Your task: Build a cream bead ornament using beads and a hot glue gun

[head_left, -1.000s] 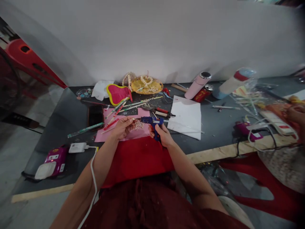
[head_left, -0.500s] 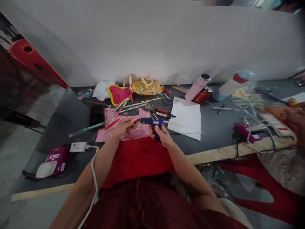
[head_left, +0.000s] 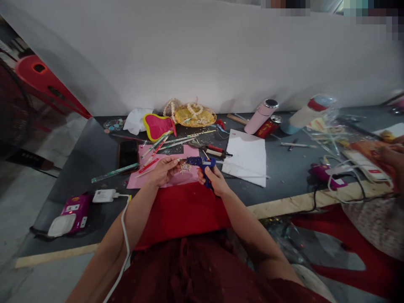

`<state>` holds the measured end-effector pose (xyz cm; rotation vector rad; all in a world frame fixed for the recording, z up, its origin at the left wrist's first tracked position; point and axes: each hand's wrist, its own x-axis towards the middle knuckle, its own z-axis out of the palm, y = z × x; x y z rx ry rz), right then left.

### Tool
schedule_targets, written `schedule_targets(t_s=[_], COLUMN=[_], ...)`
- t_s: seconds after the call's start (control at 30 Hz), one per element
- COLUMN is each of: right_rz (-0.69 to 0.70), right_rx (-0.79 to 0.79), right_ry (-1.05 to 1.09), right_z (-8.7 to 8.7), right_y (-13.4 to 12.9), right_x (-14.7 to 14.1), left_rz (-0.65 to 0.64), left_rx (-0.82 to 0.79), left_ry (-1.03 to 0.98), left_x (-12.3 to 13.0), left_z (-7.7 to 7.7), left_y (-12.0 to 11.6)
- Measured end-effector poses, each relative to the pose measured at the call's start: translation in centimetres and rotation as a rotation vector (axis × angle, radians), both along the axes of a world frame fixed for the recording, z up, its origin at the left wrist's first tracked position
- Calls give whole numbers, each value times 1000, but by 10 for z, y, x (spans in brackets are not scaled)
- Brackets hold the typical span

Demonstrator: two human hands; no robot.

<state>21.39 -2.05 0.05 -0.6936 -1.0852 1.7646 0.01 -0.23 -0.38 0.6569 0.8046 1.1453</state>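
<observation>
My right hand (head_left: 215, 179) is wrapped around a blue hot glue gun (head_left: 208, 165), its dark nozzle pointing left. A long clear glue stick (head_left: 244, 168) sticks out of its back. My left hand (head_left: 166, 170) is closed in a pinch right at the nozzle tip; what the fingers hold is too small to make out. Just below the nozzle, small pale pieces (head_left: 185, 167) lie in a cluster over the pink paper (head_left: 147, 182). Red and green printed strips (head_left: 151, 165) rest beside my left hand. Behind the glue gun are pliers (head_left: 214, 150) with red handles.
At the back stand a yellow basket (head_left: 195, 122), a pink flask (head_left: 261, 116) and a red can (head_left: 268, 127). White paper (head_left: 248, 158) lies to the right. A phone (head_left: 128, 153) and purple power box (head_left: 75, 212) lie left. Another person's hand (head_left: 393, 153) is at far right.
Both hands keep almost the same place, with the glue gun nozzle still at my left fingertips. The view has shifted very slightly.
</observation>
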Motion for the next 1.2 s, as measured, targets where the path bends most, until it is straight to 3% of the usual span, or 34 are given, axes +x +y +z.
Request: schedule_targets(t_s=[1.0, 1.2], right_rz=[15, -136], right_rx=[-8, -43], right_ry=[11, -93], right_z=[-1, 14], right_y=[0, 7], right_x=[1, 25], left_rz=[24, 57], left_rx=[31, 16], left_ry=[15, -9], left_x=[2, 2], left_z=[1, 3], left_y=[0, 2])
